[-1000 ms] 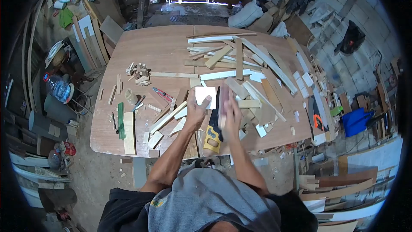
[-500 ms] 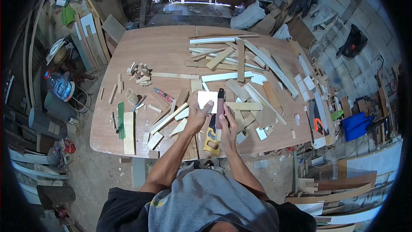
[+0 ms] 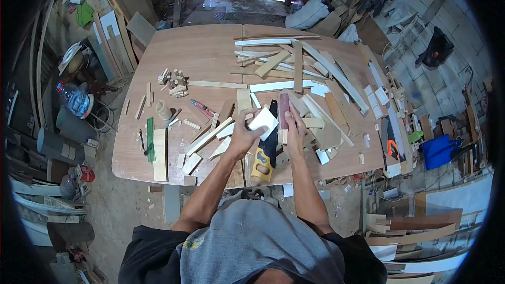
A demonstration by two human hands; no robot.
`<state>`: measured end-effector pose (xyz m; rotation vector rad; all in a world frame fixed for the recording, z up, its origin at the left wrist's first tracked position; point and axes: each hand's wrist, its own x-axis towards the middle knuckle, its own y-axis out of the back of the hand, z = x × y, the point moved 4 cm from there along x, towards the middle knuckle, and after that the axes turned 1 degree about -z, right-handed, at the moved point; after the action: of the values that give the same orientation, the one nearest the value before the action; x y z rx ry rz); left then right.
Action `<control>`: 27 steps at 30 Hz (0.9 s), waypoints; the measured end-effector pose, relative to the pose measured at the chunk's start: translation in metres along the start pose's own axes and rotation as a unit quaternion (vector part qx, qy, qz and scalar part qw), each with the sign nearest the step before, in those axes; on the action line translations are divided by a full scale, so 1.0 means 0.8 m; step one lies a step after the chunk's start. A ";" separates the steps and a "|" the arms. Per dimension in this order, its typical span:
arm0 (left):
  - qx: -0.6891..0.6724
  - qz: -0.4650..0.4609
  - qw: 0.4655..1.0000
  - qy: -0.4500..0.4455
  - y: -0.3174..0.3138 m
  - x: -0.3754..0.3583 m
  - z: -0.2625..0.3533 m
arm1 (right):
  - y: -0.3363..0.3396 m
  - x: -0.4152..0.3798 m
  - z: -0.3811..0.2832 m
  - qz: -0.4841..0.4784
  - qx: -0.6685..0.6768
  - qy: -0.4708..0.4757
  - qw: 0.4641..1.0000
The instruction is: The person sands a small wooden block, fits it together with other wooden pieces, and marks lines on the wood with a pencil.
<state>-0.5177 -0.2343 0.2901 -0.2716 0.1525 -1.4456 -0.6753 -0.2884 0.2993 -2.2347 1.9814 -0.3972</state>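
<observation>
My left hand (image 3: 243,137) is closed on a small white square piece of board (image 3: 264,123), which is tilted with one corner toward me. In my right hand (image 3: 295,131) is a long reddish-brown block (image 3: 284,109) that looks like a sanding block, gripped along its lower part. The block and the white piece are apart, with a narrow gap between them. Below both hands a handsaw (image 3: 262,164) with a yellow handle lies on the table (image 3: 184,47), its dark blade pointing away from me.
Wood strips and offcuts (image 3: 297,66) are heaped across the right half of the table. On the left lie small wooden blocks (image 3: 173,81), a round jar (image 3: 163,110), a red-and-blue tool (image 3: 202,108) and a green strip (image 3: 151,139). A second saw with an orange handle (image 3: 392,149) rests at the right edge.
The block has moved away from the white piece, up and to the right. My left hand has turned the white piece, so it is now tilted. More of the saw shows.
</observation>
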 end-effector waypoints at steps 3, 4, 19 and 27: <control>-0.137 0.083 0.987 0.026 0.013 0.010 -0.015 | 0.000 -0.019 0.006 -0.021 -0.039 -0.015 0.999; -0.137 0.083 0.987 0.026 0.012 0.012 -0.013 | -0.004 -0.029 0.006 -0.040 -0.059 -0.008 0.997; -0.106 0.134 0.985 0.006 0.019 0.018 0.022 | -0.003 -0.081 0.009 -0.083 -0.076 0.015 0.994; -0.007 0.053 0.999 0.001 -0.015 0.013 0.012 | -0.030 -0.035 -0.027 0.000 -0.153 0.077 0.985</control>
<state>-0.5254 -0.2448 0.3033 -0.2698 0.1776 -1.3398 -0.6618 -0.2561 0.3234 -2.4484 2.2573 -0.2907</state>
